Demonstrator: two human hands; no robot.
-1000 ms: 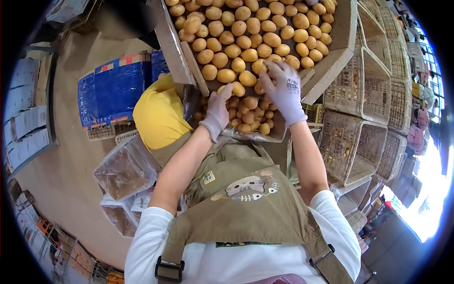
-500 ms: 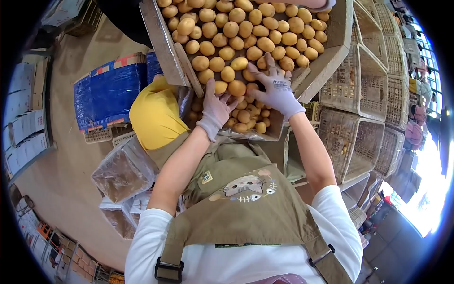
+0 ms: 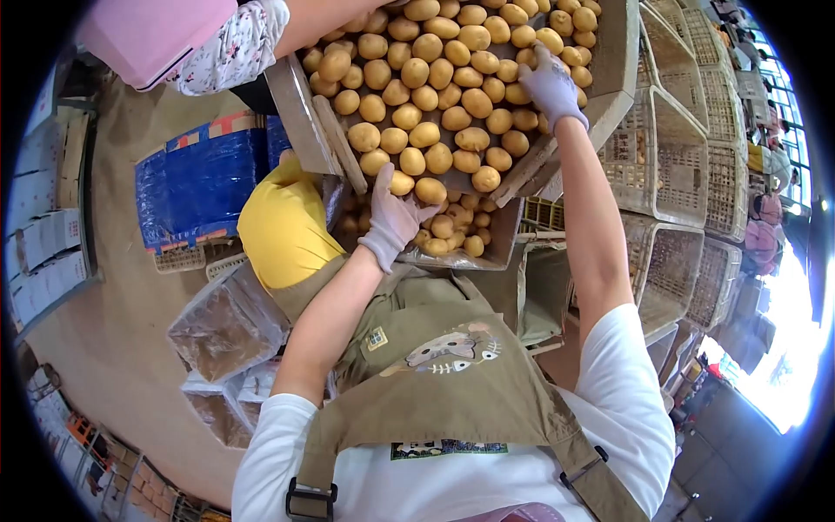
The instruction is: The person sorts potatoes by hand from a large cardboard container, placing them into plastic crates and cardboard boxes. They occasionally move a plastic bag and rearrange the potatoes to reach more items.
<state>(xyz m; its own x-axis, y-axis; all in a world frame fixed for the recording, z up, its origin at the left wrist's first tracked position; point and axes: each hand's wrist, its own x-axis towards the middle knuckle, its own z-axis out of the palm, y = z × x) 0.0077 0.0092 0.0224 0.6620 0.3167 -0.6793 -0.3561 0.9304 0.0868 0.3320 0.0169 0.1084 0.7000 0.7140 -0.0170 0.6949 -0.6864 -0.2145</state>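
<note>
Many potatoes (image 3: 472, 139) lie spread over a sloping wooden tray (image 3: 600, 122) in front of me. At the tray's open near end is my left hand (image 3: 393, 219) in a pale glove, its fingers apart beside a couple of potatoes at the lip. Farther up on the right side, my gloved right hand (image 3: 553, 89) rests on the potatoes with fingers stretched out; its fingertips touch one potato (image 3: 549, 40). Below the lip, a box (image 3: 503, 244) holds more potatoes (image 3: 442, 228), partly covered by my left hand.
Another person's floral sleeve (image 3: 239, 48) and forearm reach over the tray's far left side. Stacked plastic crates (image 3: 678, 174) stand along the right. On the left are a blue-wrapped stack (image 3: 202, 181) and plastic-lined boxes (image 3: 228, 317). A yellow-covered knee (image 3: 287, 226) sits beside the lower box.
My right hand has moved from the near lip up to the tray's far right. Potatoes near the lip have shifted. The other person's sleeve has come into view at upper left. My left hand stays near the lip.
</note>
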